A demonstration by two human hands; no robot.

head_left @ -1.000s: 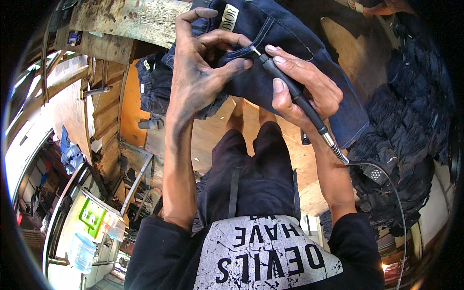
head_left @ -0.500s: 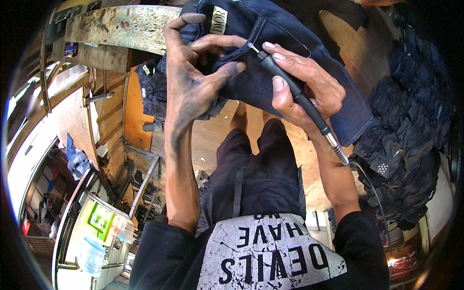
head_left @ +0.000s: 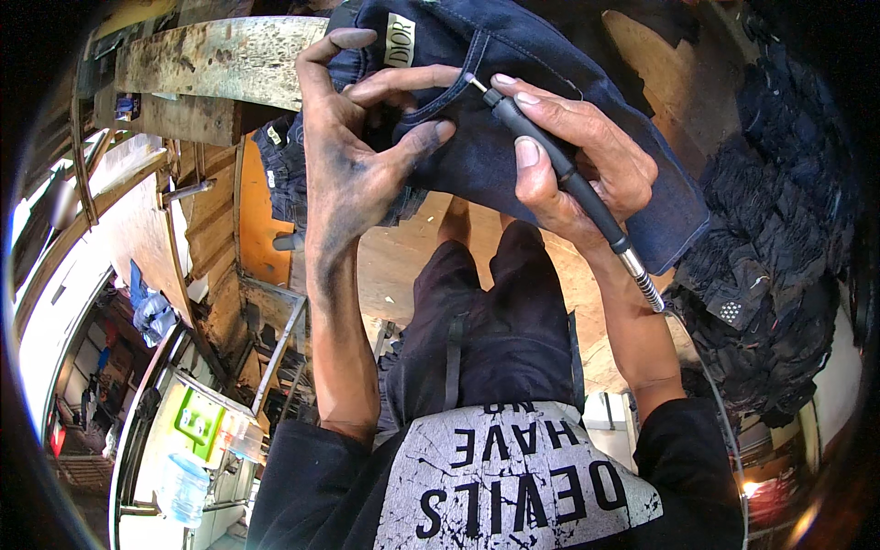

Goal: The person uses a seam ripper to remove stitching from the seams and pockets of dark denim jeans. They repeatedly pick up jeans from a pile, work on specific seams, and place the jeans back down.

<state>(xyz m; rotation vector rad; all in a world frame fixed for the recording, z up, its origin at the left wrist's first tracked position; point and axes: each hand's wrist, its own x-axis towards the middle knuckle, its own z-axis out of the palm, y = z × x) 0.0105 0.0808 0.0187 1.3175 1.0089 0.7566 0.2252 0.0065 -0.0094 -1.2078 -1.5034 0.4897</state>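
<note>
A dark blue denim garment point(head_left: 550, 151) with stitched seams and a pale label lies spread before me at the top of the view. My left hand point(head_left: 353, 156) holds it at a curved pocket edge. The index finger stretches along that edge, the thumb sits lower on the cloth, and one finger sticks up near the label; the other fingers are partly hidden. In my right hand point(head_left: 591, 156) is a black pen-shaped corded tool point(head_left: 564, 165), gripped between thumb and fingers. Its thin metal tip meets the seam beside my left index fingertip.
A large heap of dark garments point(head_left: 770, 247) rises on the right. More dark clothing point(head_left: 284, 174) hangs beside a worn board point(head_left: 220, 60) at upper left. The tool's cable point(head_left: 710, 385) runs down past my right arm. A clear blue water container point(head_left: 183, 490) stands at lower left.
Both hands, the garment and the tool sit slightly further left in the view. The grip and the tip's place at the seam look almost the same.
</note>
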